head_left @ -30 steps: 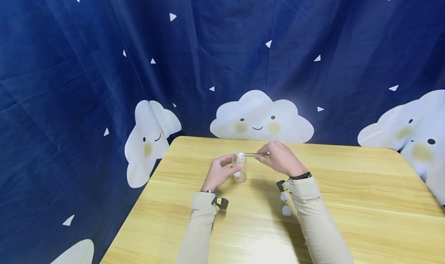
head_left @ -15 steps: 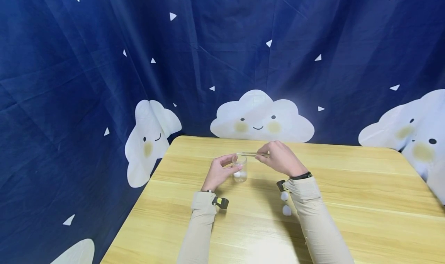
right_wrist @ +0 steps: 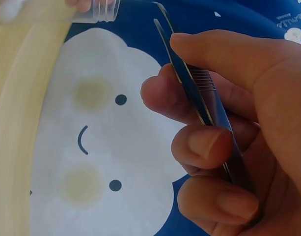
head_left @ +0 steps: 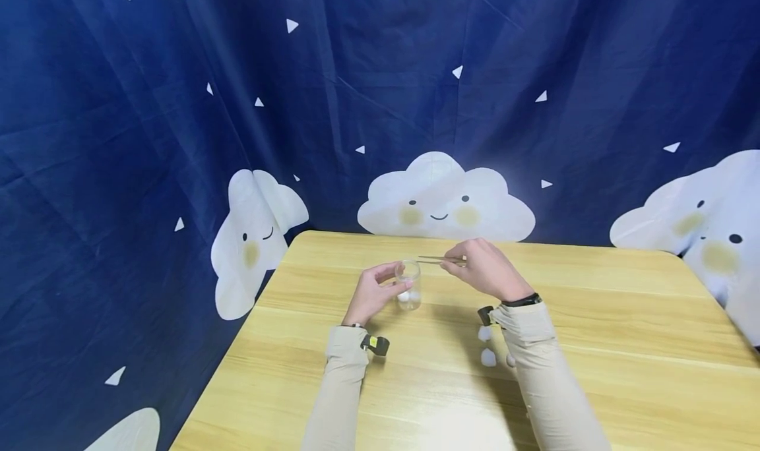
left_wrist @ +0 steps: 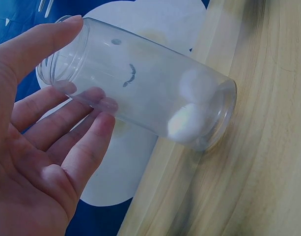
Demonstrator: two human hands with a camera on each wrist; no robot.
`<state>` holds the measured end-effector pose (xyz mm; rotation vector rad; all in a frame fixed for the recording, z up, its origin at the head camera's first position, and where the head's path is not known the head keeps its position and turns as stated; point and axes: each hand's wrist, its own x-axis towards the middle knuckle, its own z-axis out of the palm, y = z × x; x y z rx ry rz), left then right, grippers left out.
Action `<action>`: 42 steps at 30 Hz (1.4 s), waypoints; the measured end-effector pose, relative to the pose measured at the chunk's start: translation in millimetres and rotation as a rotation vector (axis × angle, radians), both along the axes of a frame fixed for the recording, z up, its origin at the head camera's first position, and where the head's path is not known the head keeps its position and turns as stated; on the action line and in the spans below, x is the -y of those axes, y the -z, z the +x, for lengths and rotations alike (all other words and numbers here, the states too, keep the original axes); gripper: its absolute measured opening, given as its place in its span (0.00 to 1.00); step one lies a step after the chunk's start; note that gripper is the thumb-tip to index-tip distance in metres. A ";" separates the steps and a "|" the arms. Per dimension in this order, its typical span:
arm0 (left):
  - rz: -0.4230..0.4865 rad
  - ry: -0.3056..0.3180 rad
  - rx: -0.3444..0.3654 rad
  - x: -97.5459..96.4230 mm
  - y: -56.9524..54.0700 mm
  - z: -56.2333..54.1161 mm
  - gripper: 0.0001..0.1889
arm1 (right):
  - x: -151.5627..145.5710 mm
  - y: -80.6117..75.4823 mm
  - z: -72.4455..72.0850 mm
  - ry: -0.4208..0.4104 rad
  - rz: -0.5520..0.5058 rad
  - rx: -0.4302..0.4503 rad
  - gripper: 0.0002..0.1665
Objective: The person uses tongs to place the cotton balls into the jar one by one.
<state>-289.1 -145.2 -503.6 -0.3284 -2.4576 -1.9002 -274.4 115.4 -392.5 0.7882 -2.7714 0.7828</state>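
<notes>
A clear, wide-mouthed jar (head_left: 413, 281) stands on the table, with my left hand (head_left: 374, 295) holding it near the rim between thumb and fingers. White cotton balls (left_wrist: 188, 123) lie at its bottom; two show plainly in the left wrist view. My right hand (head_left: 483, 271) grips metal tweezers (right_wrist: 193, 88) between thumb and fingers. Their tips are apart with nothing between them, just right of the jar's mouth. More cotton balls (head_left: 488, 357) lie on the table by the right forearm, one of them partly behind the sleeve.
The wooden table (head_left: 332, 398) reaches back to a dark blue curtain (head_left: 392, 55) printed with white clouds and triangles. A small black camera sits on each wrist, the right one (head_left: 485, 315) hanging close to the loose cotton balls.
A cotton ball was between the tweezer tips at the jar's mouth; it has dropped inside. The tweezers have since shifted slightly right, off the rim. The left hand and jar stay put.
</notes>
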 end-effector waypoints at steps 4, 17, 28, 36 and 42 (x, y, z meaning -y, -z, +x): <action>0.005 -0.005 -0.004 -0.3 -0.5 0.7 0.28 | -6.0 0.5 0.7 0.007 -0.001 -0.007 0.09; 0.011 0.005 0.002 -1.0 -0.5 0.5 0.29 | -37.2 6.0 7.3 0.014 -0.005 0.033 0.12; -0.017 0.002 -0.007 1.5 0.7 -1.5 0.28 | -59.6 12.2 14.7 0.045 0.008 0.043 0.16; -0.010 0.005 -0.023 1.9 0.5 -0.8 0.28 | -74.7 14.9 25.2 0.058 -0.029 0.049 0.12; 0.006 0.007 -0.011 2.2 -0.2 -0.9 0.28 | -85.4 23.7 29.9 0.065 -0.028 0.037 0.09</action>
